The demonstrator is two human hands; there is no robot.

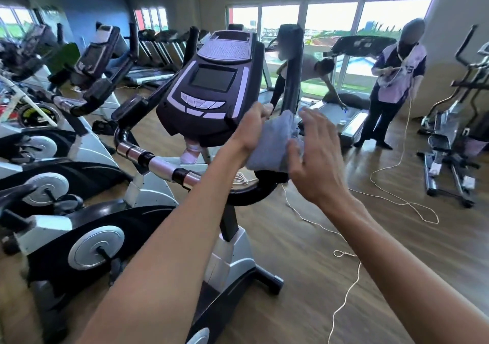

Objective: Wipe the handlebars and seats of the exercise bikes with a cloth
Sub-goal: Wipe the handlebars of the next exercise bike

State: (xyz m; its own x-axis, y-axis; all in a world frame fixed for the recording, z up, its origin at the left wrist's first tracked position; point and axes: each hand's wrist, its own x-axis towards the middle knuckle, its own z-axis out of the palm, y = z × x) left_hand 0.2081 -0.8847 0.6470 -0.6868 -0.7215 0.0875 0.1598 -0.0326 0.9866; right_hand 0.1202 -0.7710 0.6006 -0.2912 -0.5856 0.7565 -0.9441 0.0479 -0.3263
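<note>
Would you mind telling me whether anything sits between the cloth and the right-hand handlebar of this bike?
Nothing visible does. The left hand grips the folded grey cloth directly over the black curved handlebar, which shows just beneath it. The open right hand hovers beside the cloth, not underneath it.

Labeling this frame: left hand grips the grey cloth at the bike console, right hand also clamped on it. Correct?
Not quite. The head view shows the left hand gripping the grey cloth beside the console, but the right hand is not clamped on it: its fingers are spread straight, open, against the cloth's side.
</note>
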